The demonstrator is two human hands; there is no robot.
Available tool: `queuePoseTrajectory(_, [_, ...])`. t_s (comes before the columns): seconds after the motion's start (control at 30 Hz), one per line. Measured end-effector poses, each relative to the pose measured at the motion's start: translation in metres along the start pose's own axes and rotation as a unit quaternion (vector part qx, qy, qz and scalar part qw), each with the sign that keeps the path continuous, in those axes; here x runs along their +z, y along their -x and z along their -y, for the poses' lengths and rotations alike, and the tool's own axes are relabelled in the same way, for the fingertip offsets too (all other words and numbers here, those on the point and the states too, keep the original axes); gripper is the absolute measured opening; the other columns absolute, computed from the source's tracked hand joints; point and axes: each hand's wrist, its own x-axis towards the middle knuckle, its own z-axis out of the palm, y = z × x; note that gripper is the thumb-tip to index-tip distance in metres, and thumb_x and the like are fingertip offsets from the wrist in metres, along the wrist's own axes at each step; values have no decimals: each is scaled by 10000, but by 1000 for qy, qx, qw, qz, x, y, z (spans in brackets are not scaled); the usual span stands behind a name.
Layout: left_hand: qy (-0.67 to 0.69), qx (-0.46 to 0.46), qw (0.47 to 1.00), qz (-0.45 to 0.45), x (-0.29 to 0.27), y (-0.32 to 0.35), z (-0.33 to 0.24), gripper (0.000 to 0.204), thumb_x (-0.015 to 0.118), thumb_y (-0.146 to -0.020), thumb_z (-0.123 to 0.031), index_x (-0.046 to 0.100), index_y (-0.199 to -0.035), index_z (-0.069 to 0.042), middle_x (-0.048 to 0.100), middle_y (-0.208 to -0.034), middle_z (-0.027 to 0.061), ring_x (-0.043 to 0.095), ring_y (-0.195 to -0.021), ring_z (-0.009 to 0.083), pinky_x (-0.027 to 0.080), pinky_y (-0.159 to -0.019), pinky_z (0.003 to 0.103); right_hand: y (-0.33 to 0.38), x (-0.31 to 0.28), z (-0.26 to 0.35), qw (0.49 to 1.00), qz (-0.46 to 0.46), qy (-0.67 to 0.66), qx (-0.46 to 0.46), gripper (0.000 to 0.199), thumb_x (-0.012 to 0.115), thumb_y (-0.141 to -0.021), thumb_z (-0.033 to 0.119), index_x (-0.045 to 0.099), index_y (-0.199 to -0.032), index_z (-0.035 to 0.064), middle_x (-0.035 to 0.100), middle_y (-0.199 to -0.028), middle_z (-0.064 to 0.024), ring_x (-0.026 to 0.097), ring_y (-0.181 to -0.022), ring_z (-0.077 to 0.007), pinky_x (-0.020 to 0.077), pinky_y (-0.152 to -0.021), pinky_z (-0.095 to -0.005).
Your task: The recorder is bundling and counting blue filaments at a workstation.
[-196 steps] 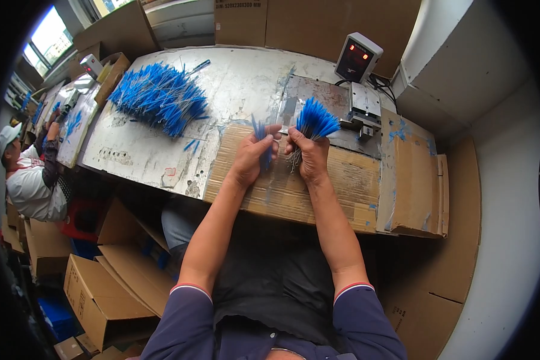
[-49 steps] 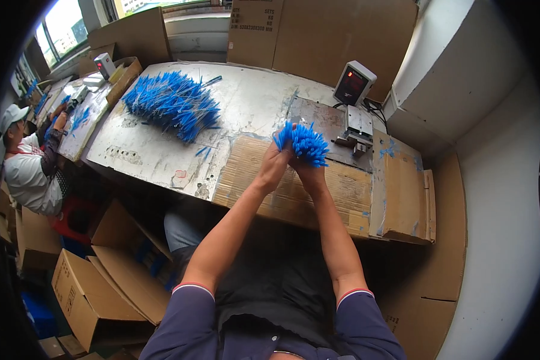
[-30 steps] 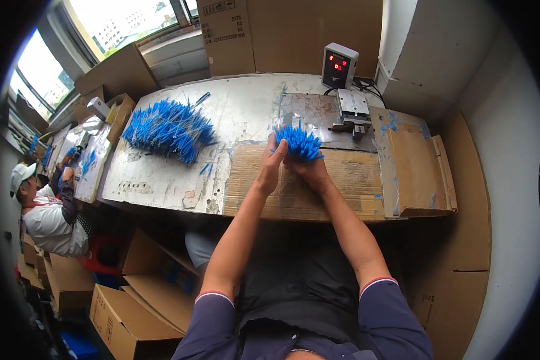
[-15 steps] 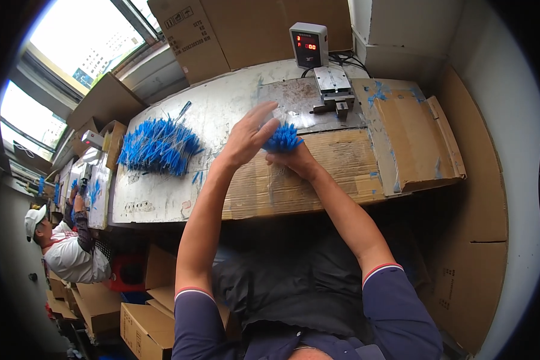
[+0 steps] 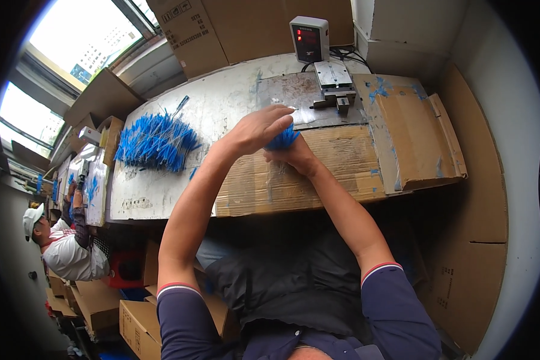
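Note:
A bundle of thin blue-tipped sticks (image 5: 284,140) stands in my right hand (image 5: 297,157), whose fingers wrap round its lower part. Pale, clear-looking ends hang below that grip. My left hand (image 5: 259,128) lies over the blue tips at the bundle's upper left, fingers stretched out together and the palm turned toward them; whether it presses on them I cannot tell. To the left, a large heap of the same blue-tipped sticks (image 5: 156,143) lies on the white worktable (image 5: 216,102).
A metal fixture (image 5: 335,87) and a display box with red digits (image 5: 309,39) stand at the back. Flattened cardboard (image 5: 336,159) covers the table's front, with a cardboard piece (image 5: 420,141) at right. A screwdriver (image 5: 182,105) lies behind the heap. A co-worker (image 5: 75,249) works at far left.
My left hand has moved right and slightly down, from beside the bundle to over its tips. My right hand keeps its hold. Some digits on the display box have gone dark.

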Motion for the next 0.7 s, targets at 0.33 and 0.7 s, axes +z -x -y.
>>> queuePoseTrajectory(0.33, [-18, 73, 987, -142, -1, 0, -5, 706, 308, -1062, -626, 559, -1475, -111, 534, -1518, 175, 452, -1444, 364, 339, -1219, 442, 4, 5, 7, 1000, -22, -9, -16, 294, 805, -831, 36, 645, -1076, 4, 710, -905, -66, 715, -808, -160, 604, -726, -309])
queuePoseTrajectory(0.7, [-224, 137, 965, 27, 13, -9, -26, 672, 416, -1027, -624, 541, -1489, -153, 527, -1515, 155, 429, -1463, 348, 305, -1239, 481, -12, 6, -18, 934, -131, 127, -306, 516, 800, -860, 99, 545, -1299, 4, 664, -1042, -70, 690, -876, -146, 585, -751, -284])
